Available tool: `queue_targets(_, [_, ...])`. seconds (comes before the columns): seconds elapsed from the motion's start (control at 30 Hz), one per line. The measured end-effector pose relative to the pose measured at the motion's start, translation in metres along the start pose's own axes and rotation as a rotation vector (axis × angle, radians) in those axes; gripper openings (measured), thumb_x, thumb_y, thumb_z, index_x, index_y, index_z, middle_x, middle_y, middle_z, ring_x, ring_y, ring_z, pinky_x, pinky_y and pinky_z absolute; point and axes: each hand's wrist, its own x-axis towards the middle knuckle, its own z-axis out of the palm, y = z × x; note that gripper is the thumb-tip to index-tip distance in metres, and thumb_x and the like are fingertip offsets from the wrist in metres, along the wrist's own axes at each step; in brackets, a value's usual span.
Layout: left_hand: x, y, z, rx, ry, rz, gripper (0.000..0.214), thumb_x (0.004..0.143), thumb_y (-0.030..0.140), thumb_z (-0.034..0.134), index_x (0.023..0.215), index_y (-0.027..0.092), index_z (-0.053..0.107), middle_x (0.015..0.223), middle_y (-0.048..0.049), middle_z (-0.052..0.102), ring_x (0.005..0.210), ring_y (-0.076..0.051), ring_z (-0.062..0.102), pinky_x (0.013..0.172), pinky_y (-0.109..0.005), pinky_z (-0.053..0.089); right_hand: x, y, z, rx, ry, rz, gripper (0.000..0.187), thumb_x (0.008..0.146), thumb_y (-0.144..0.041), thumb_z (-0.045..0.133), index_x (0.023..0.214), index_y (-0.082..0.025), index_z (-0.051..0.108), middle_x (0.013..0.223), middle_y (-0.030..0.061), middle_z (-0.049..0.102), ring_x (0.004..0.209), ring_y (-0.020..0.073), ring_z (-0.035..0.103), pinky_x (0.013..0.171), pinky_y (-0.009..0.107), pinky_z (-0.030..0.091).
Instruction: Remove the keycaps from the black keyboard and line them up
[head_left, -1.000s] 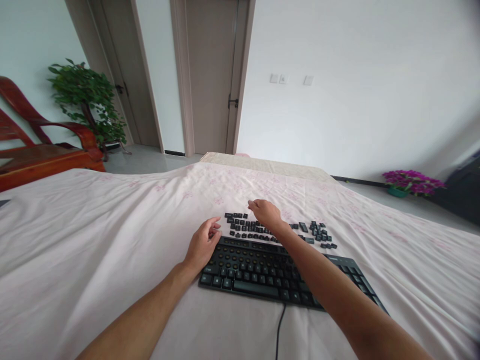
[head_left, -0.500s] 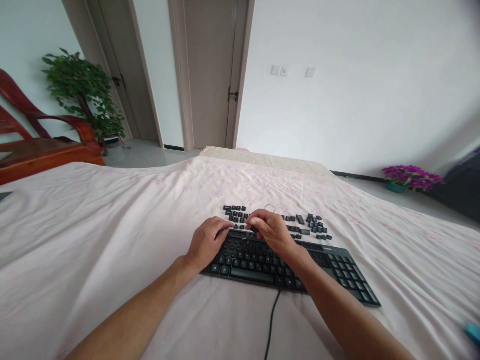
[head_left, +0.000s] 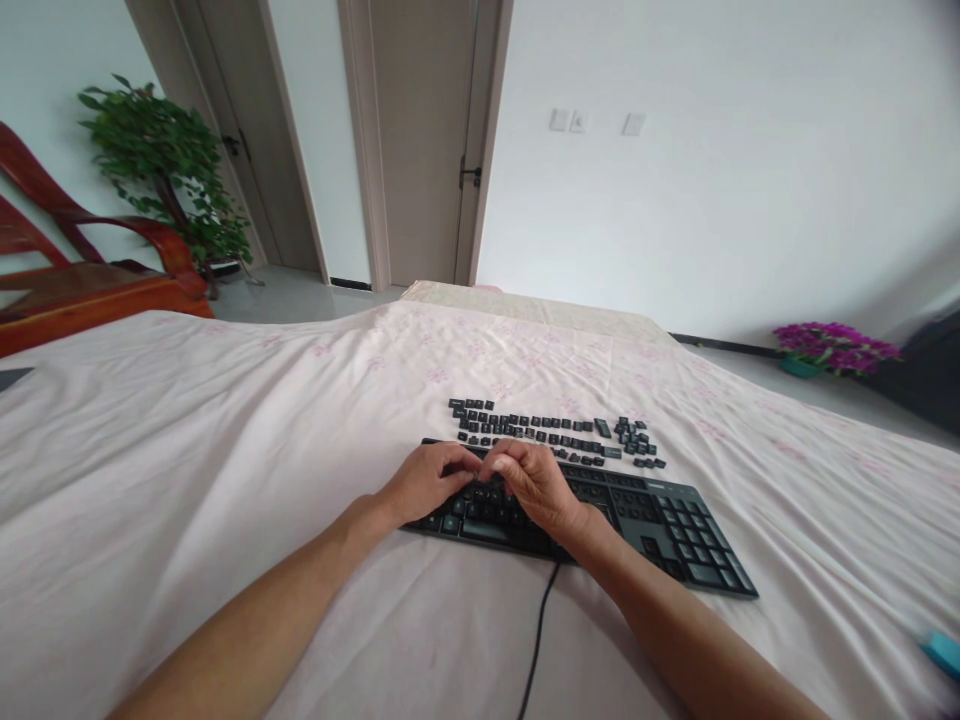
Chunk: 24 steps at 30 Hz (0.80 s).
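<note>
A black keyboard [head_left: 660,515] lies on a pale pink sheet [head_left: 225,450], its cable [head_left: 536,640] running toward me. Several loose black keycaps [head_left: 547,428] lie in rows just beyond it. My left hand [head_left: 427,485] is curled over the keyboard's left part, fingertips down on the keys. My right hand [head_left: 536,480] is beside it, fingers bunched, the two hands' fingertips nearly touching. What the fingers pinch is hidden; half a second ago the right hand held a thin wire tool.
A red wooden chair [head_left: 90,290] and a green plant [head_left: 165,170] stand at the far left. A closed door [head_left: 420,140] is ahead. Purple flowers [head_left: 832,348] sit on the floor at right. A blue object [head_left: 943,650] lies at the sheet's right edge.
My right hand came back from the loose keycaps with a thin wire tool to the keyboard's left part. My left hand moved onto the keys beside it. The view tilted slightly.
</note>
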Motion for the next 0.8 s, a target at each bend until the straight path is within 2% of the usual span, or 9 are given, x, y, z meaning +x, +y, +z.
queue_targets(0.17, [0.000, -0.003, -0.001, 0.139, -0.066, 0.063, 0.010, 0.080, 0.025, 0.058, 0.081, 0.019, 0.066, 0.079, 0.0014, 0.065, 0.074, -0.014, 0.057, 0.069, -0.024, 0.040, 0.003, 0.003, 0.005, -0.042, -0.060, -0.092, 0.043, 0.093, -0.047, 0.043, 0.071, -0.017, 0.065, 0.073, 0.0023, 0.065, 0.066, 0.0118, 0.059, 0.065, 0.022, 0.043])
queue_targets(0.27, [-0.001, -0.007, 0.000, 0.227, -0.102, 0.099, 0.010, 0.073, 0.027, 0.066, 0.078, 0.019, 0.063, 0.081, 0.0014, 0.063, 0.079, -0.016, 0.057, 0.072, -0.025, 0.039, 0.004, 0.003, 0.008, -0.135, -0.083, -0.149, 0.042, 0.094, -0.045, 0.041, 0.071, -0.018, 0.063, 0.073, 0.0023, 0.066, 0.069, 0.0125, 0.060, 0.067, 0.022, 0.043])
queue_targets(0.37, [-0.001, -0.008, 0.001, 0.244, -0.100, 0.108, 0.015, 0.076, 0.035, 0.066, 0.078, 0.020, 0.064, 0.078, 0.0019, 0.061, 0.078, -0.016, 0.056, 0.070, -0.024, 0.038, 0.002, 0.004, 0.012, -0.271, -0.102, -0.266, 0.041, 0.095, -0.044, 0.038, 0.071, -0.019, 0.061, 0.072, 0.0026, 0.064, 0.068, 0.0126, 0.059, 0.067, 0.023, 0.042])
queue_targets(0.5, [-0.002, -0.005, 0.005, 0.262, -0.082, 0.131, 0.022, 0.084, 0.040, 0.057, 0.078, 0.020, 0.065, 0.074, 0.0021, 0.058, 0.073, -0.014, 0.054, 0.066, -0.023, 0.036, -0.002, 0.007, 0.017, -0.312, -0.044, -0.342, 0.044, 0.097, -0.043, 0.032, 0.070, -0.019, 0.056, 0.066, 0.0022, 0.059, 0.063, 0.0124, 0.054, 0.065, 0.023, 0.041])
queue_targets(0.8, [-0.003, 0.006, 0.009, 0.292, -0.077, 0.156, 0.026, 0.088, 0.038, 0.052, 0.074, 0.018, 0.062, 0.073, 0.0010, 0.056, 0.072, -0.013, 0.053, 0.066, -0.024, 0.037, -0.013, 0.015, 0.022, -0.207, 0.150, -0.372, 0.044, 0.097, -0.042, 0.028, 0.069, -0.019, 0.052, 0.065, 0.0034, 0.057, 0.061, 0.0132, 0.053, 0.061, 0.026, 0.042])
